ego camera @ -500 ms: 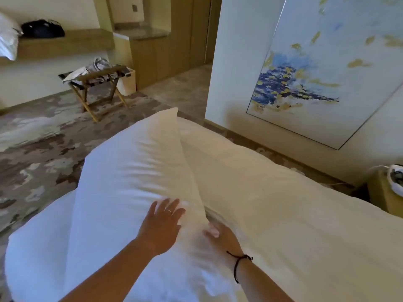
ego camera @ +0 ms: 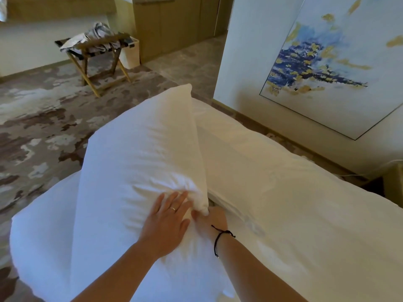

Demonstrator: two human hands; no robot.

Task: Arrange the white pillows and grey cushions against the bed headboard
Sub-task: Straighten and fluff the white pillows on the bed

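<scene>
A large white pillow stands propped on its edge in the middle of the view, leaning on a second white pillow that lies along the right. My left hand presses flat on the upright pillow's near face, fingers spread, a ring on one finger. My right hand, with a black cord on the wrist, grips that pillow's lower right corner; its fingers are tucked under the bunched fabric. More white bedding shows at the lower left. No grey cushion is in view.
A folding wooden luggage rack with crumpled cloth on it stands on the patterned carpet at the back left, next to a pale bin. A blue and gold painting hangs on the wall at right. Wooden cabinets line the back.
My left hand has slid toward the pillow's right edge, close to my right hand. The pillow's lower right corner is now bunched up, with more creases in it.
</scene>
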